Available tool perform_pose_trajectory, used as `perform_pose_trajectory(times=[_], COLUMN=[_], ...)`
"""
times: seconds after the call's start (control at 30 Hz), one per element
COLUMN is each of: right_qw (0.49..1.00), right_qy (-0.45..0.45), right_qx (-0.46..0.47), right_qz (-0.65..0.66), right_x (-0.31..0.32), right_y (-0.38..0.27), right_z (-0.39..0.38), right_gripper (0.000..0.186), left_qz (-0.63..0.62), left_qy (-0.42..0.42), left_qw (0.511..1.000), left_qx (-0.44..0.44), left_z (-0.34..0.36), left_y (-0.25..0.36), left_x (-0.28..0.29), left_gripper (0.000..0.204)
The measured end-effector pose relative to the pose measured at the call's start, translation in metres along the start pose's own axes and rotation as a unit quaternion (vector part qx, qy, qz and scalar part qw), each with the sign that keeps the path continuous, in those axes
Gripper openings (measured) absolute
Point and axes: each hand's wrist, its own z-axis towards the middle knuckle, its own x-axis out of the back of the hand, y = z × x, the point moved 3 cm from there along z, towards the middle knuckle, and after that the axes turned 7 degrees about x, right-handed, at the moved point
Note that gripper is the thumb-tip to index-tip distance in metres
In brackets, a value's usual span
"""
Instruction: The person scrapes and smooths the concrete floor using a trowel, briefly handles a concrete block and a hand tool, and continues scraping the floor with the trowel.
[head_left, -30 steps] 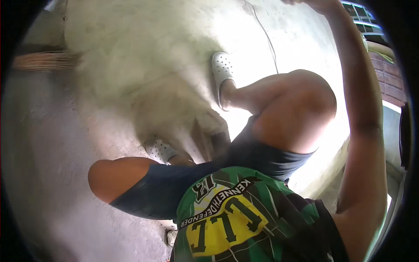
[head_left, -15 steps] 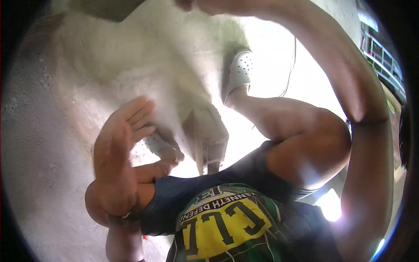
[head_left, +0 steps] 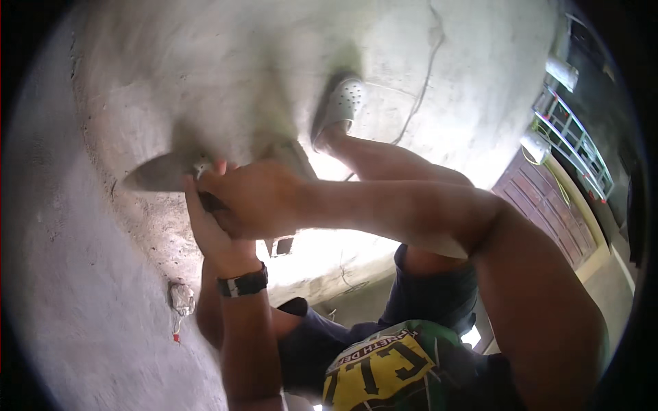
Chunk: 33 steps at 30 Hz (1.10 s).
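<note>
A trowel with a grey pointed blade [head_left: 156,174] and a dark handle is held in front of me, its tip toward the left. My right hand [head_left: 267,198] reaches across from the right, fingers closed around the handle. Beneath it, my left hand [head_left: 223,240], with a black watch [head_left: 243,282] on the wrist, meets the right one at the handle. One digit of the left hand points up along the handle beside the blade. The right hand hides most of the other left fingers. The blade is slightly blurred.
Rough concrete surface [head_left: 62,226] spreads along the left. A small greyish lump with a red tip [head_left: 182,299] lies on it. My pale perforated clog [head_left: 346,99] rests on the floor near a thin cord [head_left: 428,65]. A brown panelled door [head_left: 548,205] and metal rack [head_left: 576,140] stand far right.
My right hand came down from the top edge to the middle left. My left hand, spread and apart before, now meets it at the trowel handle. The view has shifted.
</note>
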Motion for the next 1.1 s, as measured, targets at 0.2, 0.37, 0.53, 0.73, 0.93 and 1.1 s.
perform_pose_trajectory(times=[0.2,0.37,0.53,0.73,0.93,1.1], right_qw=[0.987,0.947,0.942,0.897,0.95,0.94], right_qy=[0.067,-0.063,-0.08,0.116,0.037,0.087], right_qx=[-0.148,-0.276,-0.221,-0.15,-0.168,-0.321], right_qz=[-0.012,-0.151,-0.241,-0.4,-0.261,-0.071], right_x=[0.03,-0.047,-0.12,-0.147,-0.139,-0.14], right_y=[0.061,0.121,0.175,0.231,0.27,0.339], right_z=[-0.051,-0.078,-0.084,-0.074,-0.098,-0.201], right_gripper=[0.053,0.071,0.065,0.042,0.038,0.047], left_qz=[0.034,0.057,0.069,0.125,0.3,0.34], left_qy=[0.073,0.182,0.187,0.207,0.191,0.178], left_qw=[0.992,0.977,0.975,0.964,0.925,0.917], left_qx=[-0.101,-0.097,-0.098,-0.109,-0.13,-0.107], left_z=[-0.026,-0.093,-0.126,-0.104,-0.093,-0.081], left_y=[-0.035,-0.036,-0.057,-0.094,-0.132,-0.153], left_x=[0.038,0.069,0.06,0.049,0.048,0.056], left_gripper=[0.032,0.034,0.034,0.037,0.032,0.032])
